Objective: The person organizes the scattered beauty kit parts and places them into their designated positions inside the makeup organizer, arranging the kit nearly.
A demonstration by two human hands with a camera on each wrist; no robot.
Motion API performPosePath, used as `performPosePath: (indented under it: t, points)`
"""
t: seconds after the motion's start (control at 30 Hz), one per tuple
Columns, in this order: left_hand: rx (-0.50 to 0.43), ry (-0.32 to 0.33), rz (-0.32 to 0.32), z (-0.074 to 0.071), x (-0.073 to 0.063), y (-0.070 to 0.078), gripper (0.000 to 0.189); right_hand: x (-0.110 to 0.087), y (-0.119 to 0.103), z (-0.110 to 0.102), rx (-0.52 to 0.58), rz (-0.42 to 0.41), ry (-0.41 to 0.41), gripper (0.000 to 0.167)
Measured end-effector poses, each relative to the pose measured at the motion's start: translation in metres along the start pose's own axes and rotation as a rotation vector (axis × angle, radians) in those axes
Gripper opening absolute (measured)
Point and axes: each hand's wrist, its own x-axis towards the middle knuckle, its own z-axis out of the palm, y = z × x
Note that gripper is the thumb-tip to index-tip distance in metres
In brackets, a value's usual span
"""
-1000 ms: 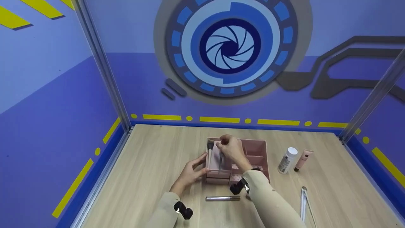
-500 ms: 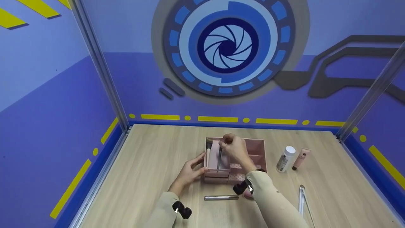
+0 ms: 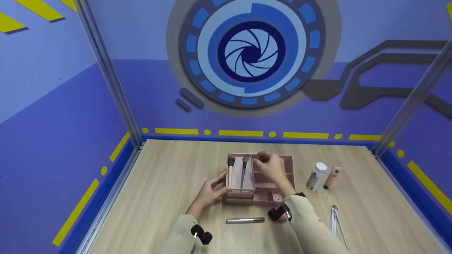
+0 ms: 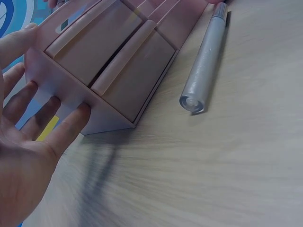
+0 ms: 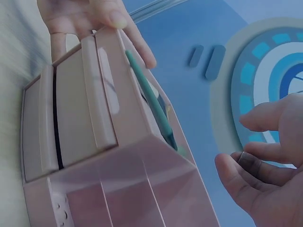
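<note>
A pink cosmetics organizer (image 3: pixel 240 195) with drawers and compartments stands on the table. My left hand (image 3: pixel 207 194) touches its left side, fingertips against the side wall (image 4: pixel 71 92) and thumb near the front top corner. In the organizer's left compartment lean two makeup brushes: one with a green handle (image 5: pixel 150 97) and dark bristles, and a pale-handled brush (image 3: pixel 230 173) to its left. My right hand (image 3: pixel 273 170) hovers over the compartments to the right of these brushes. Its loosely bent fingers (image 5: pixel 265 123) hold nothing and are apart from the green-handled brush.
A silver tube (image 3: pixel 245 220) lies before the organizer. Near my right wrist is a small pink object (image 3: pixel 283 217), partly hidden. On the right are a white bottle (image 3: pixel 315 180), a pink squeeze tube (image 3: pixel 332 177) and slim brushes (image 3: pixel 334 218). A wall (image 3: pixel 155 98) closes off the back.
My right hand has let go of the green-handled brush and moved right, leaving it leaning in the left compartment. My left hand stays at the organizer's side.
</note>
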Motion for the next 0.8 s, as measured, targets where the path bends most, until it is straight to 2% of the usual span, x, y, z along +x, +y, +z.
performPosePath:
  t: [0.2, 0.3, 0.6, 0.8]
  points:
    - [0.023, 0.005, 0.028, 0.0, 0.001, 0.0, 0.066, -0.005, 0.009, -0.011, 0.01, 0.006, 0.021, 0.025]
    - [-0.002, 0.003, 0.026, 0.001, 0.0, -0.001, 0.067, -0.007, 0.013, -0.016, 0.01, 0.012, 0.028, 0.026]
    - [-0.02, 0.009, 0.051, 0.002, 0.0, -0.003, 0.065, -0.015, 0.027, -0.027, 0.108, 0.005, 0.042, 0.021]
    - [-0.029, 0.013, 0.067, 0.002, 0.002, -0.007, 0.065, -0.02, 0.035, -0.036, 0.12, -0.002, 0.057, 0.017]
